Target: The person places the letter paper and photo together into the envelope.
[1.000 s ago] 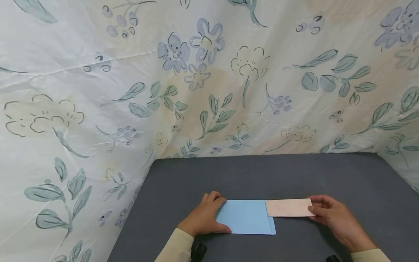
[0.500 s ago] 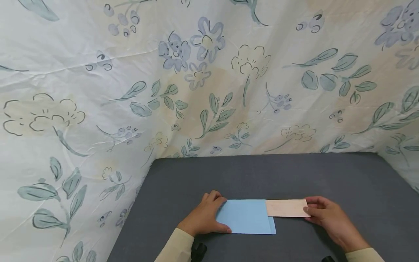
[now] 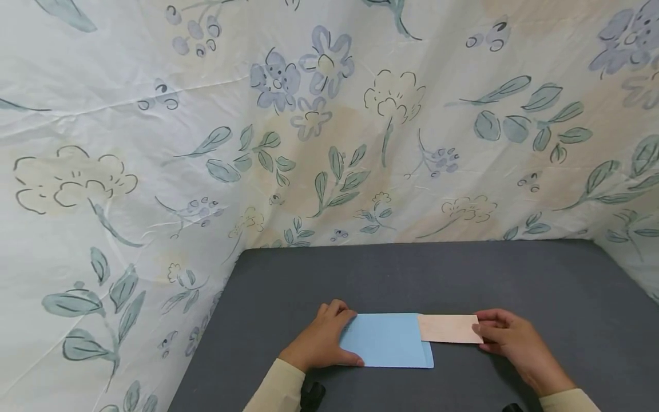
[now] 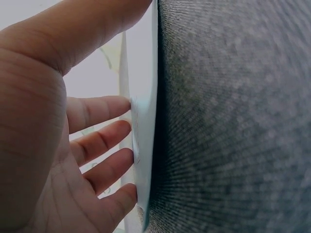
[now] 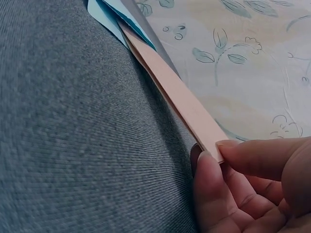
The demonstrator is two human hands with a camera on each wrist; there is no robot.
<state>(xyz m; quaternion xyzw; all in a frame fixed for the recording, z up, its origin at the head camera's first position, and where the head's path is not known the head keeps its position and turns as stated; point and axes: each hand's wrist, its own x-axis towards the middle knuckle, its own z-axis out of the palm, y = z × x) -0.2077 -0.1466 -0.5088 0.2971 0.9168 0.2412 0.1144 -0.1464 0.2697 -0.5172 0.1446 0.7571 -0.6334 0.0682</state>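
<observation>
A light blue paper envelope lies flat on the dark grey table. My left hand rests on its left end, thumb at the near edge and fingers at the far edge. Fingertips touch the blue paper in the left wrist view. From the envelope's right end sticks out a pale pink folded paper, its inner part hidden between the blue layers. My right hand pinches the paper's outer end between thumb and fingers. In the right wrist view, the pink paper runs into the parted blue mouth.
The grey table reaches back to a floral cloth hanging behind and on the left side. Black wrist straps show at the bottom edge of the head view.
My right hand has moved left with the pink paper, so a shorter length of it shows outside the envelope. The left hand and the envelope stay in place.
</observation>
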